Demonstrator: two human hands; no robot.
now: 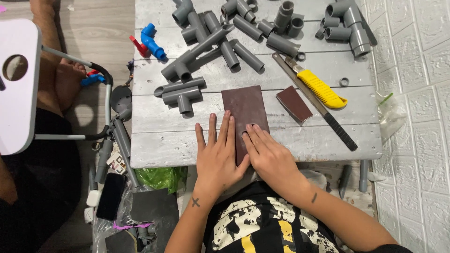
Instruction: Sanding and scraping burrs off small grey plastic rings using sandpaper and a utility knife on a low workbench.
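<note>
A dark brown sheet of sandpaper (245,108) lies flat on the grey wooden table (159,145). My left hand (216,157) rests palm down at the sheet's left edge, fingers spread on the table. My right hand (268,154) lies across the sheet's lower right, its fingers curled over a small grey ring (245,135) pressed against the paper. Most of the ring is hidden under the fingers.
Several grey pipes and fittings (220,42) crowd the back of the table, with blue fittings (152,41) at left. A smaller sandpaper piece (294,103), a yellow utility knife (321,88) and a long file (323,112) lie to the right. A white brick wall (417,93) borders the right.
</note>
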